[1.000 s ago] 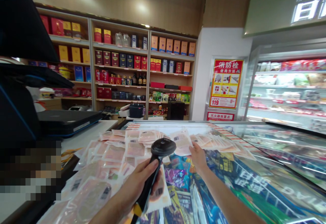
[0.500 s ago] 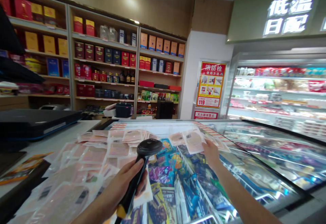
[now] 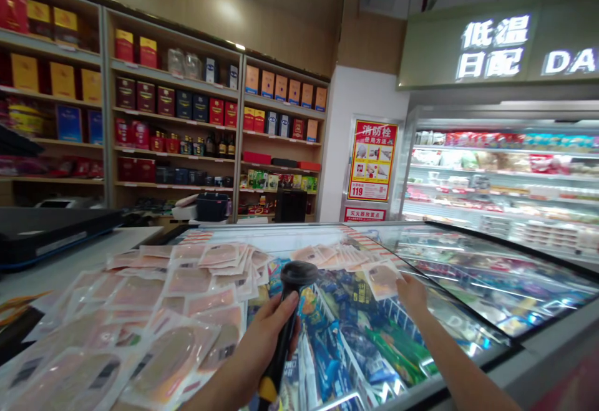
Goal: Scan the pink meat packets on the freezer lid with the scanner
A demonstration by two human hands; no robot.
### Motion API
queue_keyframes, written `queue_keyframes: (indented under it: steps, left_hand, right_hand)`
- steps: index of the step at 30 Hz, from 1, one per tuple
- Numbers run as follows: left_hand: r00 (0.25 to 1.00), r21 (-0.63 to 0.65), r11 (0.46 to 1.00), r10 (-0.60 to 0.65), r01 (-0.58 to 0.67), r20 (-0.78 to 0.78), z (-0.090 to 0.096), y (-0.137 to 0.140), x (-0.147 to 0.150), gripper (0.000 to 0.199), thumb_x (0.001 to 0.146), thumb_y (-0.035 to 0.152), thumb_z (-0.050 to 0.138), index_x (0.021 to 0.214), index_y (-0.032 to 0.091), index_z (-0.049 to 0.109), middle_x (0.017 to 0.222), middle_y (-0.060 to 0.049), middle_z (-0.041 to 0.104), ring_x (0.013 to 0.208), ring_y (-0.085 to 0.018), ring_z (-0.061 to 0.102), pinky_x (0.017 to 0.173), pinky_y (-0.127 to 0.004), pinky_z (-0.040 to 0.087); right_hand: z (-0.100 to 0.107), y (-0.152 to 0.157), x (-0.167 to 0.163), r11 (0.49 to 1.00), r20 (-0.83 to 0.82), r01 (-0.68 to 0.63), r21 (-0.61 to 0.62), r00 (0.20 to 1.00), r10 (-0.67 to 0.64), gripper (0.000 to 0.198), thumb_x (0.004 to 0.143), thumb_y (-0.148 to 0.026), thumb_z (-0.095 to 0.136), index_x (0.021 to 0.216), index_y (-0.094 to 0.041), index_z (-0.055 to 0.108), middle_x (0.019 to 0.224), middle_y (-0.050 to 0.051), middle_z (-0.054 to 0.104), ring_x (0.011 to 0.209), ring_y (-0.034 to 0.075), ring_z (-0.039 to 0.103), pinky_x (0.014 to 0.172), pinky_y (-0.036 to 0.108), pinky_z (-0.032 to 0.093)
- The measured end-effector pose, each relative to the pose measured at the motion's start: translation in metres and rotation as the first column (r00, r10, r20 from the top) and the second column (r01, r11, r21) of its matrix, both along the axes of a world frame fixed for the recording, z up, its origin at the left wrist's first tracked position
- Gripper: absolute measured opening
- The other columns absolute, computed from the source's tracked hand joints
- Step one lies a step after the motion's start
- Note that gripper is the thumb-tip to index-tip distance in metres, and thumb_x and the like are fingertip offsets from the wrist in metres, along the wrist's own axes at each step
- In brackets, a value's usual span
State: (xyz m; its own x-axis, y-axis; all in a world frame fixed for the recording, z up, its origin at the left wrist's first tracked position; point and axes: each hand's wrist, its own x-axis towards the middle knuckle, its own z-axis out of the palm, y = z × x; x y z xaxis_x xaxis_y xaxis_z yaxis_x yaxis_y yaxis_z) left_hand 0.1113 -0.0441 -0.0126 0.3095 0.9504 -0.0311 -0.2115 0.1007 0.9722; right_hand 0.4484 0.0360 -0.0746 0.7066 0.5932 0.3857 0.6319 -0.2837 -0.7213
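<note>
My left hand (image 3: 274, 331) is wrapped round the black handle of a barcode scanner (image 3: 298, 272), its head up and turned away from me. In my right hand (image 3: 412, 292) the fingers pinch the right edge of a flat clear packet (image 3: 381, 279) with a pale pinkish content, above the freezer's glass lid. Many similar flat packets (image 3: 185, 280) with small dark labels lie spread and overlapping on the glass at the left. A further row of such packets (image 3: 327, 254) lies behind, close to the freezer's far end.
Under the glass, the chest freezer (image 3: 468, 370) holds coloured bags in wire baskets. A counter with a black flat device (image 3: 51, 236) stands at left. Shelves of boxes (image 3: 175, 105), a red fire-hydrant poster (image 3: 372, 160) and a lit refrigerated display (image 3: 491, 180) are behind.
My view has turned slightly right. My right hand has moved the packet a little rightward and nearer, away from the row behind. My left hand still holds the scanner, now further right.
</note>
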Motion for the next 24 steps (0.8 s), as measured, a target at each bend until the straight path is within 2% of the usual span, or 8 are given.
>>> queue_keyframes:
  steps: [2, 7, 12, 14, 17, 20, 22, 24]
  left_hand:
    - [1.000, -0.011, 1.000, 0.016, -0.016, 0.011, -0.003, 0.002, 0.011, 0.035, 0.064, 0.051, 0.050, 0.060, 0.017, 0.043, 0.047, 0.003, 0.048, 0.035, -0.006, 0.041, 0.035, -0.018, 0.032]
    - [0.998, -0.031, 0.998, 0.055, -0.054, 0.008, -0.006, 0.003, 0.026, 0.037, 0.062, 0.052, 0.051, 0.059, 0.016, 0.044, 0.046, 0.003, 0.049, 0.034, -0.006, 0.040, 0.033, -0.018, 0.031]
    - [0.999, -0.045, 0.998, 0.044, -0.044, -0.004, -0.006, 0.003, 0.016, 0.036, 0.064, 0.051, 0.051, 0.061, 0.016, 0.044, 0.047, 0.004, 0.048, 0.036, -0.005, 0.041, 0.035, -0.017, 0.032]
    - [0.998, -0.034, 0.997, 0.066, -0.066, 0.001, -0.005, 0.002, 0.005, 0.035, 0.065, 0.050, 0.050, 0.061, 0.016, 0.044, 0.047, 0.004, 0.048, 0.036, -0.005, 0.041, 0.036, -0.017, 0.032]
    - [0.995, -0.033, 0.994, 0.101, -0.101, 0.010, -0.007, 0.003, -0.016, 0.034, 0.065, 0.049, 0.051, 0.062, 0.016, 0.044, 0.048, 0.004, 0.048, 0.037, -0.006, 0.042, 0.036, -0.018, 0.032]
    - [0.989, -0.036, 0.989, 0.147, -0.146, 0.022, -0.010, 0.005, -0.040, 0.035, 0.065, 0.049, 0.051, 0.062, 0.015, 0.045, 0.050, 0.002, 0.050, 0.037, -0.006, 0.042, 0.036, -0.018, 0.032]
    - [0.984, -0.017, 0.984, 0.176, -0.175, 0.035, -0.010, 0.005, -0.056, 0.035, 0.066, 0.050, 0.050, 0.063, 0.015, 0.046, 0.049, 0.002, 0.050, 0.036, -0.005, 0.041, 0.037, -0.018, 0.032]
    - [0.975, -0.007, 0.976, 0.217, -0.217, 0.041, -0.009, 0.004, -0.070, 0.034, 0.066, 0.048, 0.050, 0.063, 0.015, 0.046, 0.048, 0.003, 0.049, 0.036, -0.005, 0.041, 0.037, -0.017, 0.032]
  right_hand:
    - [0.000, -0.001, 0.004, 0.998, 0.031, 0.021, -0.065, 0.999, -0.019, 0.036, 0.062, -0.022, 0.039, 0.084, -0.009, 0.064, 0.073, 0.015, 0.064, 0.078, 0.028, 0.058, 0.067, 0.035, 0.041]
    - [0.001, -0.004, 0.005, 0.972, 0.099, 0.103, -0.213, 0.992, -0.083, 0.044, 0.064, -0.023, 0.040, 0.105, -0.015, 0.054, 0.092, 0.015, 0.061, 0.088, 0.027, 0.055, 0.069, 0.036, 0.041]
    - [-0.001, -0.010, 0.009, 0.897, 0.234, 0.120, -0.426, 0.972, -0.019, 0.032, 0.067, -0.025, 0.039, 0.089, -0.023, 0.062, 0.091, 0.010, 0.061, 0.089, 0.029, 0.053, 0.073, 0.043, 0.037]
    - [-0.001, -0.010, 0.007, 0.886, 0.279, 0.172, -0.430, 0.959, -0.051, 0.030, 0.066, -0.026, 0.041, 0.087, -0.025, 0.063, 0.093, 0.010, 0.060, 0.092, 0.031, 0.051, 0.072, 0.045, 0.035]
    - [0.004, -0.004, -0.009, 0.919, 0.355, 0.240, -0.312, 0.927, -0.122, 0.032, 0.066, -0.026, 0.042, 0.091, -0.024, 0.061, 0.101, 0.010, 0.055, 0.095, 0.031, 0.047, 0.073, 0.046, 0.034]
    - [0.015, 0.008, -0.049, 0.972, 0.375, 0.142, -0.186, 0.925, -0.064, 0.033, 0.069, -0.025, 0.039, 0.095, -0.022, 0.059, 0.105, 0.009, 0.053, 0.098, 0.028, 0.045, 0.075, 0.044, 0.034]
    - [0.023, 0.018, -0.087, 0.985, 0.355, -0.006, -0.173, 0.932, 0.069, 0.032, 0.070, -0.025, 0.038, 0.094, -0.022, 0.058, 0.104, 0.008, 0.054, 0.099, 0.026, 0.045, 0.076, 0.041, 0.035]
    - [0.029, 0.027, -0.130, 0.968, 0.326, -0.181, -0.172, 0.917, 0.229, 0.031, 0.069, -0.025, 0.039, 0.093, -0.021, 0.058, 0.100, 0.007, 0.058, 0.097, 0.024, 0.047, 0.077, 0.039, 0.035]
